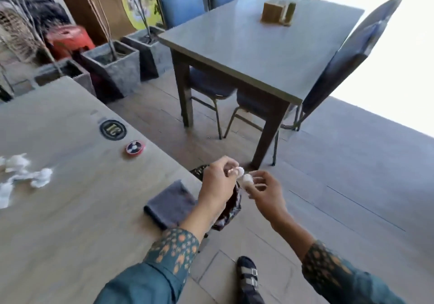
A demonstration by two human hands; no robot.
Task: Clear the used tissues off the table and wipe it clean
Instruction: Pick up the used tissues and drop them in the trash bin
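Tissues point(25, 177) lie crumpled on worktop point(70, 209), well left of both hands; left hand point(217, 181) and right hand point(265, 193) each pinch a white wad point(245, 178) beyond worktop edge, grey cloth point(171, 204) just beside left wrist

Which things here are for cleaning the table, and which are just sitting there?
For the job:
- crumpled tissues on the near table
- tissue wad pinched between left hand and right hand
- folded grey cloth
- dark bin below the hands

Just lying about:
- two round coasters
- wooden holder on the far table
- blue chairs
- planters
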